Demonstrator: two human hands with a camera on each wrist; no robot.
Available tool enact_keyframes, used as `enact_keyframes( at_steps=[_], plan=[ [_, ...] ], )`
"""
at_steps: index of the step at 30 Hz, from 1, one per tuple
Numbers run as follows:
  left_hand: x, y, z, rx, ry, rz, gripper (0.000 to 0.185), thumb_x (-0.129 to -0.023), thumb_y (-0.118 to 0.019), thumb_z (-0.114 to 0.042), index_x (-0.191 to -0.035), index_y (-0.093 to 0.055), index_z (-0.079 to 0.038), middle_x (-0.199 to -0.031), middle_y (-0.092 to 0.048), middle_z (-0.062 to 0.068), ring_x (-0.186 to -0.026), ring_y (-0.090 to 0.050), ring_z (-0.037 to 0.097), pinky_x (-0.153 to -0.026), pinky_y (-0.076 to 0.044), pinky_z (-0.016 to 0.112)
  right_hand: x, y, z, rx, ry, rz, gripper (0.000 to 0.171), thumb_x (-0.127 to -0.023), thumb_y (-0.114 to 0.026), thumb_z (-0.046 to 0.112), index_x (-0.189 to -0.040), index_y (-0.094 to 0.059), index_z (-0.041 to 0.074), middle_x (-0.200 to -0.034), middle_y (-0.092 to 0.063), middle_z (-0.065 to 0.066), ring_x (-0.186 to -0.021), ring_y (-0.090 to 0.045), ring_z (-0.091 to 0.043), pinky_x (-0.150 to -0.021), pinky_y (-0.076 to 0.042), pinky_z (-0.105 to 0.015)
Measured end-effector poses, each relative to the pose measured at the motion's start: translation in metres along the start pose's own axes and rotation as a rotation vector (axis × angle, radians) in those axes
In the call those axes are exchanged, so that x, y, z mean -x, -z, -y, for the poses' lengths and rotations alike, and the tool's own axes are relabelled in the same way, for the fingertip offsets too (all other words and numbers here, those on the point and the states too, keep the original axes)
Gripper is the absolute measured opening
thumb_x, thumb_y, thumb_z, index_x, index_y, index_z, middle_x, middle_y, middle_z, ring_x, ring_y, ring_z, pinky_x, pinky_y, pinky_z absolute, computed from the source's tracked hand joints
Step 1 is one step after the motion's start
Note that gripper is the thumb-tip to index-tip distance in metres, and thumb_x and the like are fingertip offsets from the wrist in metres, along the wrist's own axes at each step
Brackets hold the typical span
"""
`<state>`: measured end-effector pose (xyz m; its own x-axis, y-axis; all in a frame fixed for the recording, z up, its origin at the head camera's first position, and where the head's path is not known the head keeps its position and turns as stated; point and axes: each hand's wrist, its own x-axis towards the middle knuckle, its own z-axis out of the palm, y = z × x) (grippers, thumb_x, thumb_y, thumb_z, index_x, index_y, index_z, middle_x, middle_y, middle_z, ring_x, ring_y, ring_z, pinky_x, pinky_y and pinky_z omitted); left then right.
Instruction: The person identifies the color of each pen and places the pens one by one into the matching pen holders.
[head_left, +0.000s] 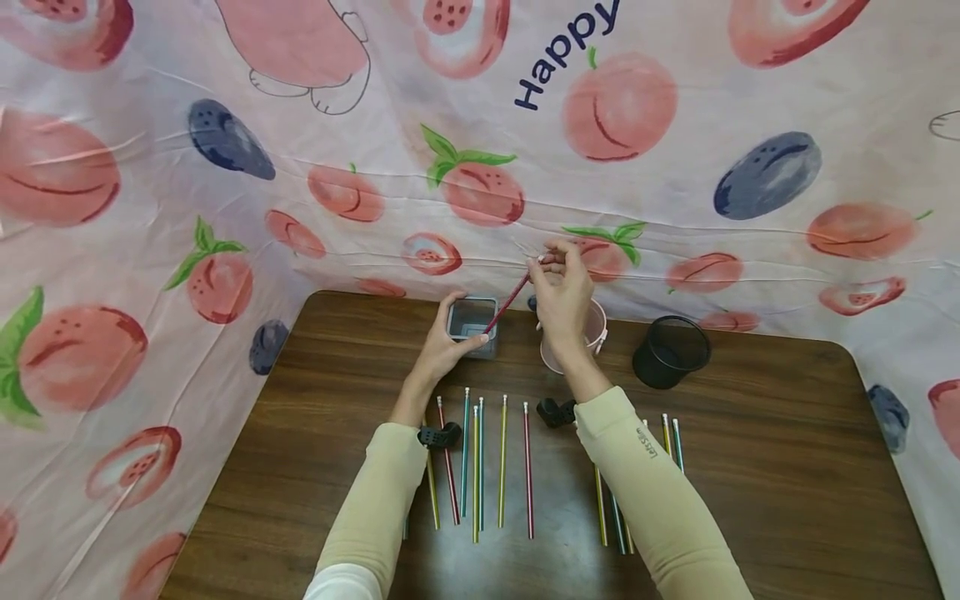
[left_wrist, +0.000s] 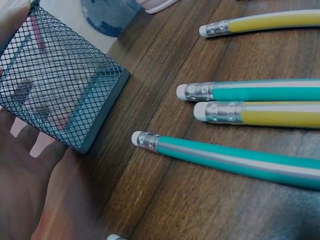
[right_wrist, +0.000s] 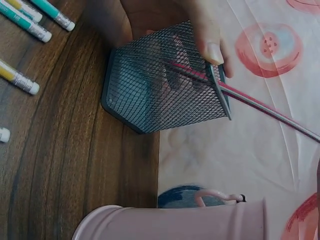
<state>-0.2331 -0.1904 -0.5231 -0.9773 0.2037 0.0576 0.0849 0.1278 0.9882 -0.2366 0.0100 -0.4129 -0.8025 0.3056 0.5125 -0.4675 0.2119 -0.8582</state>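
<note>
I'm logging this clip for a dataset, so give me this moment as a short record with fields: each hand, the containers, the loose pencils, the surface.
left hand: left hand grips the square mesh holder
right hand: right hand pinches the red pencil, tip lowered into the mesh holder
other containers: pink cup behind the right hand; round black mesh cup to its right
loose pencils: striped pencils lie in a row, erasers pointing toward the containers; some are hidden under the right sleeve
surface: dark wooden table, fruit-print cloth behind

A pink bucket [head_left: 596,332] stands just behind the right wrist, a round black mesh cup [head_left: 670,352] further right beyond it.
</note>
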Motion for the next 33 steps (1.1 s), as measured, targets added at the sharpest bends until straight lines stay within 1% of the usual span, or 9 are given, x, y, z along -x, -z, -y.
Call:
enact_keyframes(
  at_steps=[4,7,10,16,18,23,28,31,33],
  plan=[
    [-0.001,-0.002,0.003,0.068,-0.023,0.010,0.085,-0.084,-0.076,0.000,-0.152,-0.025,-0.002,-0.146,-0.033,0.035,-0.129,-0.034,0.057,-0.106,-0.027,0.069,0.000,0.004,-0.001,-0.010,-0.011,0.007,0.037,-0.083,-0.074,-0.009,-0.116,-0.058,-0.015,-0.103,-0.062,-0.033,-0.091,-0.064,-0.046,-0.078,-0.056,-0.051],
    [-0.002,-0.002,0.005,0.100,-0.030,0.015,0.085,-0.084,-0.076,0.001,-0.152,-0.025,-0.002,-0.143,-0.033,0.039,-0.126,-0.036,0.059,-0.105,-0.028,0.069,0.000,0.010,-0.002,-0.029,-0.028,0.012,0.042,-0.082,-0.076,-0.008,-0.117,-0.056,-0.017,-0.106,-0.058,-0.035,-0.094,-0.061,-0.050,-0.080,-0.054,-0.055],
    [-0.001,-0.003,0.005,0.095,-0.027,0.010,0.085,-0.084,-0.076,0.001,-0.152,-0.025,-0.002,-0.143,-0.034,0.037,-0.127,-0.035,0.059,-0.106,-0.027,0.069,0.002,0.019,-0.003,-0.027,-0.048,0.026,0.045,-0.081,-0.077,-0.006,-0.119,-0.054,-0.017,-0.108,-0.057,-0.035,-0.095,-0.061,-0.050,-0.080,-0.054,-0.056],
    [-0.001,-0.004,0.003,0.017,-0.017,-0.010,0.085,-0.084,-0.078,-0.005,-0.152,-0.028,-0.004,-0.155,-0.027,0.021,-0.141,-0.025,0.044,-0.112,-0.022,0.065,0.008,0.041,-0.008,0.055,-0.063,0.041,0.047,-0.082,-0.076,-0.006,-0.122,-0.053,-0.014,-0.113,-0.056,-0.032,-0.096,-0.061,-0.047,-0.077,-0.054,-0.054],
    [-0.001,-0.003,0.003,0.026,-0.014,-0.011,0.084,-0.084,-0.078,-0.005,-0.152,-0.028,-0.004,-0.154,-0.028,0.023,-0.140,-0.027,0.045,-0.111,-0.023,0.064,0.010,0.048,-0.010,0.082,-0.055,0.031,0.046,-0.081,-0.076,-0.008,-0.121,-0.054,-0.014,-0.111,-0.057,-0.032,-0.095,-0.061,-0.046,-0.075,-0.054,-0.055],
    [-0.002,-0.002,0.007,0.110,-0.019,-0.007,0.084,-0.083,-0.076,0.002,-0.151,-0.027,-0.002,-0.141,-0.034,0.039,-0.124,-0.036,0.059,-0.104,-0.029,0.067,0.014,0.059,-0.015,0.132,-0.038,0.012,0.045,-0.080,-0.077,-0.006,-0.119,-0.056,-0.012,-0.108,-0.059,-0.029,-0.092,-0.061,-0.045,-0.072,-0.055,-0.053],
    [-0.003,-0.002,0.010,0.124,-0.023,-0.010,0.084,-0.082,-0.076,0.003,-0.150,-0.028,-0.002,-0.140,-0.036,0.041,-0.122,-0.038,0.060,-0.104,-0.031,0.065,0.014,0.067,-0.035,0.138,-0.007,0.018,0.046,-0.080,-0.079,-0.001,-0.120,-0.058,-0.005,-0.108,-0.062,-0.022,-0.092,-0.064,-0.035,-0.072,-0.057,-0.050],
    [-0.004,-0.002,0.011,0.130,-0.023,-0.011,0.084,-0.082,-0.076,0.003,-0.151,-0.028,-0.003,-0.138,-0.038,0.041,-0.120,-0.040,0.060,-0.101,-0.034,0.062,0.013,0.071,-0.053,0.150,0.000,0.026,0.047,-0.080,-0.080,0.003,-0.122,-0.059,0.000,-0.109,-0.063,-0.015,-0.092,-0.065,-0.026,-0.072,-0.058,-0.045],
    [-0.005,-0.003,0.011,0.117,-0.026,-0.016,0.084,-0.082,-0.076,0.002,-0.151,-0.028,-0.003,-0.139,-0.037,0.040,-0.121,-0.039,0.060,-0.102,-0.032,0.065,0.014,0.073,-0.054,0.146,0.002,0.028,0.047,-0.080,-0.080,0.003,-0.122,-0.059,-0.001,-0.109,-0.063,-0.015,-0.092,-0.065,-0.028,-0.072,-0.058,-0.045]
  ],
)
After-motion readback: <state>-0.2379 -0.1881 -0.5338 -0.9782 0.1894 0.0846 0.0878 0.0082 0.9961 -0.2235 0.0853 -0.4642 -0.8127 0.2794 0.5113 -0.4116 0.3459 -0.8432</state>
